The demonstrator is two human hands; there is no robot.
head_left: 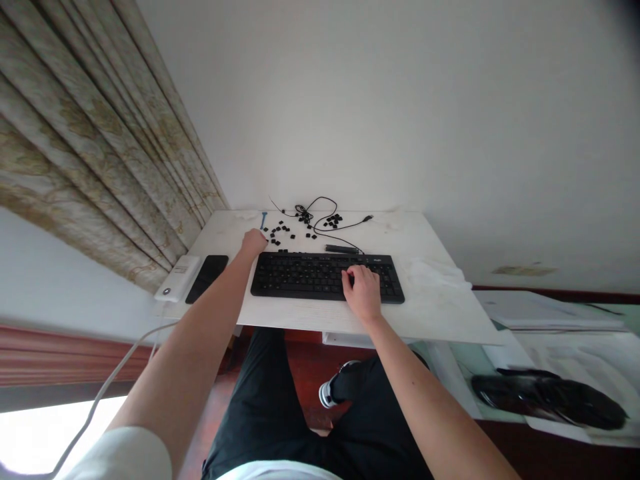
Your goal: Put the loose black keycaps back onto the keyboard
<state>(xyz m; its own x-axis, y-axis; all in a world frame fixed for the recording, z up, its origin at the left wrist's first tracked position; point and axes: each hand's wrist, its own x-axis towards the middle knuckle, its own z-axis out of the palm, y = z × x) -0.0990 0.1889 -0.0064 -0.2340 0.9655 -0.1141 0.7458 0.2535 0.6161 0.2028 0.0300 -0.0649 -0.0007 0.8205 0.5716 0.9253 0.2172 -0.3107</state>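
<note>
Lying rightward from the nearer left hand (255, 241) in the head view, loose black keycaps (293, 237) sit beyond the keyboard (305, 276), its long axis sideways beneath the right hand (364, 289), though whether either grip is wide or narrow I cannot tell.

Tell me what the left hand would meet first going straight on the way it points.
The left hand would probably meet the loose black keycaps just beyond it, though depth is unclear.
</note>
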